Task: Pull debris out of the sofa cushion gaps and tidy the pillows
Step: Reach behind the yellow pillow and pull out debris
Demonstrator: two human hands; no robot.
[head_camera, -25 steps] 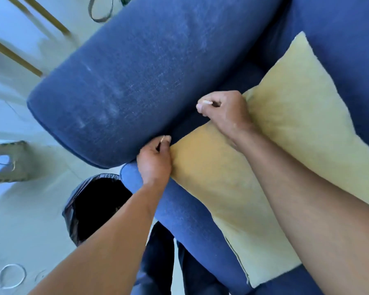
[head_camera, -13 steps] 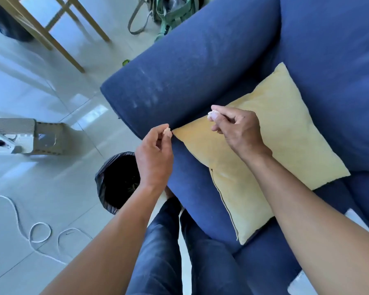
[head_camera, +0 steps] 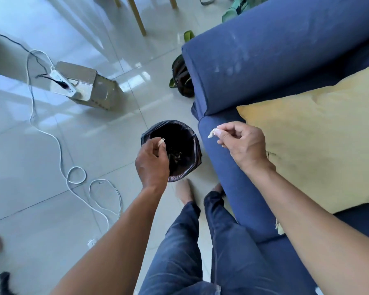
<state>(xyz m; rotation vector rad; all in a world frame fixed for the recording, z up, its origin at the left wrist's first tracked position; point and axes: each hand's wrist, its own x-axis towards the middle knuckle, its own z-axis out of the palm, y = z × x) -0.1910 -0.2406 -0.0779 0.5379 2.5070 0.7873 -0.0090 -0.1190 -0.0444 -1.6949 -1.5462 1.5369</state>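
My left hand pinches a pale scrap over the black-lined bin at frame centre. My right hand pinches a white scrap above the blue sofa, beside the yellow pillow at right.

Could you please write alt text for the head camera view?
A person's left hand holds a pale scrap over a black-lined bin on the tiled floor, while the right hand pinches another pale scrap above the blue sofa. A yellow pillow lies on the seat.
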